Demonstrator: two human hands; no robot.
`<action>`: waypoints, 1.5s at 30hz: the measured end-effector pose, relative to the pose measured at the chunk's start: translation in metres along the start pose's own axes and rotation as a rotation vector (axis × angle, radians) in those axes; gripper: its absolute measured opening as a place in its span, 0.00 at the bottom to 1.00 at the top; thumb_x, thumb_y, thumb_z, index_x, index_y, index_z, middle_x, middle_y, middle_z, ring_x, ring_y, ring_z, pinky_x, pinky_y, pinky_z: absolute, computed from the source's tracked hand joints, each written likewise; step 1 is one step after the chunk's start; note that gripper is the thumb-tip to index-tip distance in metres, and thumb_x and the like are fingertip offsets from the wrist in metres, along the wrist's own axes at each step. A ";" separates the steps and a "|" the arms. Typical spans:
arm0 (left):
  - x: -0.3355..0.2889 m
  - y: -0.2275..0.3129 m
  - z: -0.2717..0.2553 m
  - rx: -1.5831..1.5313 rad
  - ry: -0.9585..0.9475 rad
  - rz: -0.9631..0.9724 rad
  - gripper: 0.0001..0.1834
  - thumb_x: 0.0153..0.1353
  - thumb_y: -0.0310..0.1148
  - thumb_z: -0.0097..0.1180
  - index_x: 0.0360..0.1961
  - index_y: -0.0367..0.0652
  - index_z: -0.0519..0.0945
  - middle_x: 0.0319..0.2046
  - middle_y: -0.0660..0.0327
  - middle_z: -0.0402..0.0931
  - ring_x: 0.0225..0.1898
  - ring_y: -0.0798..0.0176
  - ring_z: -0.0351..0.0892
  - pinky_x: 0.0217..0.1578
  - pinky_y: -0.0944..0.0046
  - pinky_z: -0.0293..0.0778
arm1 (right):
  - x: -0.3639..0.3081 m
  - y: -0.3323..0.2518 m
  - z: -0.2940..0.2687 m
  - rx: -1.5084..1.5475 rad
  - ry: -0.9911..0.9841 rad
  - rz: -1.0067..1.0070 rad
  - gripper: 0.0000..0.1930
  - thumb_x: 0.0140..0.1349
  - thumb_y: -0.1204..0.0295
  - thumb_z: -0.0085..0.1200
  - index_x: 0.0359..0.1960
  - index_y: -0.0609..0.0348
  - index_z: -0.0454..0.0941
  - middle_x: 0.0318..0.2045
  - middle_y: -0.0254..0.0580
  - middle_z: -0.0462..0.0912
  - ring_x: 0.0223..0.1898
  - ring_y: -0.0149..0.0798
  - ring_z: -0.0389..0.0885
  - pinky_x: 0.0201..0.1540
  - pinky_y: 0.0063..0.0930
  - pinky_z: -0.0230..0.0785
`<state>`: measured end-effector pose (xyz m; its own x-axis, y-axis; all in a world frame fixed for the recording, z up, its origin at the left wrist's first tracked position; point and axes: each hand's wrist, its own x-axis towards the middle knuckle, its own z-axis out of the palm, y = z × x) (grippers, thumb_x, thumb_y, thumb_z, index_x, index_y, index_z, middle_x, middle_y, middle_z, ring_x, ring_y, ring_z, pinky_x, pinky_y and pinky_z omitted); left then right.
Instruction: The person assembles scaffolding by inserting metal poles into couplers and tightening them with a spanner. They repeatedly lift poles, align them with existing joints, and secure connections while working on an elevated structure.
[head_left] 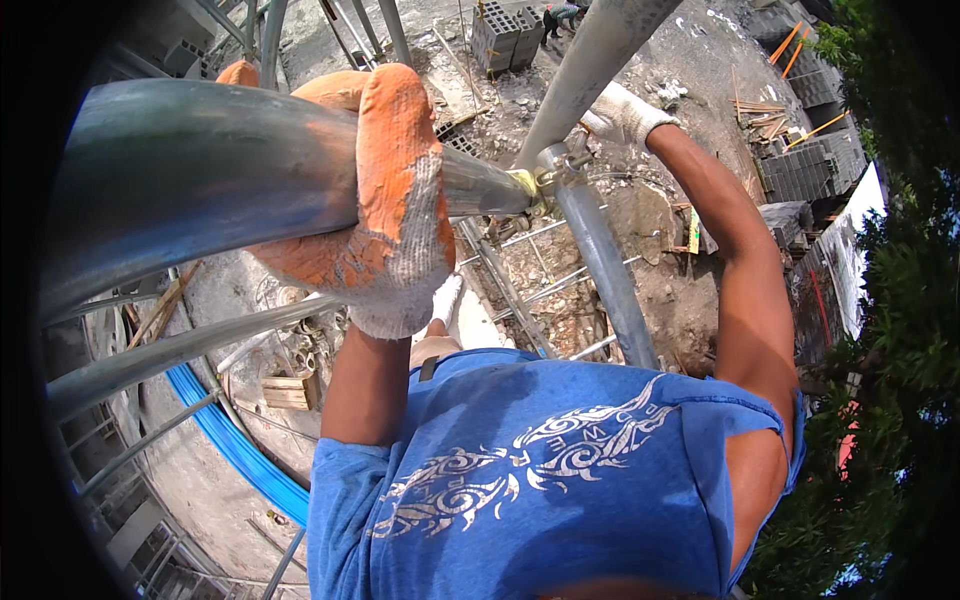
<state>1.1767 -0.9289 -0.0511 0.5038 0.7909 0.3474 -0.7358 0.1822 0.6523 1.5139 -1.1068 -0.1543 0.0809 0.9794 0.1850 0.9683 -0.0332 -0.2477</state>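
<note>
My left hand [395, 190], in a knitted glove with an orange coated palm, is wrapped around a thick grey metal scaffold pipe [220, 150] that runs in from the left. A metal clamp [556, 168] sits where this pipe meets a slanting pole [600, 70] and a lower pole [605, 265]. Something yellowish shows at that joint. My right hand [625, 115], in a white knitted glove, reaches out on the far side of the slanting pole. Its fingers are partly hidden by the pole, so whether it grips anything is unclear.
Far below lies rough ground with stacked grey concrete blocks [505, 38], a wooden crate [290, 390] and blue tubing [235, 440]. More scaffold tubes [190, 350] cross at the left. Another person [560, 18] is at the top. Leafy branches [900, 400] hang at the right.
</note>
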 end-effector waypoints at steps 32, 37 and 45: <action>0.022 -0.013 0.021 0.476 -0.028 0.505 0.40 0.62 0.27 0.65 0.70 0.39 0.55 0.48 0.43 0.78 0.41 0.52 0.87 0.41 0.52 0.88 | -0.119 -0.112 0.033 -0.240 -0.062 0.610 0.21 0.62 0.71 0.57 0.56 0.66 0.75 0.36 0.53 0.85 0.37 0.52 0.85 0.40 0.44 0.75; 0.023 -0.013 0.025 0.607 -0.022 0.571 0.43 0.60 0.25 0.68 0.70 0.39 0.53 0.50 0.43 0.77 0.42 0.53 0.86 0.43 0.53 0.87 | -0.122 -0.159 -0.007 0.194 0.045 0.838 0.17 0.74 0.59 0.48 0.49 0.60 0.80 0.40 0.53 0.86 0.41 0.53 0.85 0.44 0.41 0.75; 0.040 -0.017 0.010 0.979 -0.104 0.885 0.48 0.55 0.30 0.74 0.69 0.38 0.53 0.59 0.51 0.70 0.56 0.60 0.79 0.52 0.64 0.78 | -0.110 -0.137 -0.020 0.261 -0.002 0.726 0.17 0.76 0.57 0.45 0.45 0.57 0.80 0.26 0.44 0.81 0.27 0.39 0.77 0.34 0.35 0.70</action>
<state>1.2139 -0.9062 -0.0419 0.0902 0.3675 0.9257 -0.2255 -0.8978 0.3784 1.3768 -1.2139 -0.1214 0.6735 0.7307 -0.1113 0.5859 -0.6196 -0.5222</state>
